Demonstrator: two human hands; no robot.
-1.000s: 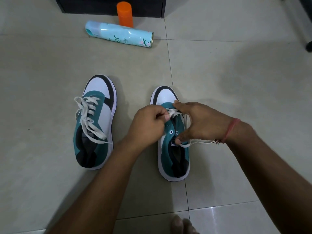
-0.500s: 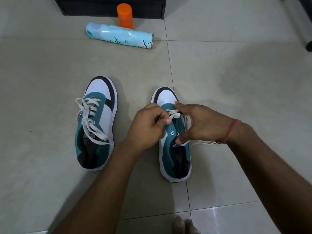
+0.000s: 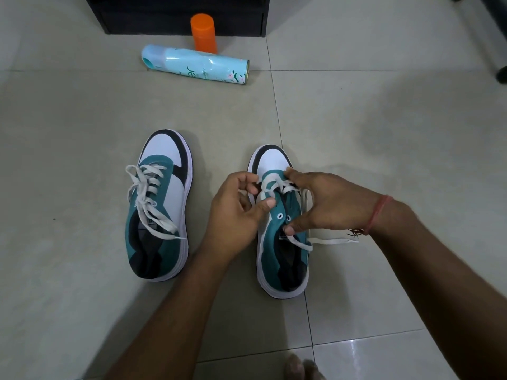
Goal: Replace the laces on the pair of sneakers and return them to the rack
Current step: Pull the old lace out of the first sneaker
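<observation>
While both hands work, the right sneaker gets laced.
The left hand pinches the lace beside the empty eyelets; the right hand grips its other end (toe points away).

Both forearms are bare, with no sleeves in sight. The left hand wears nothing. Behind the right hand, a thin red thread band circles the wrist, with a small frayed knot hanging from it. Bare toes show at the bottom edge.
</observation>
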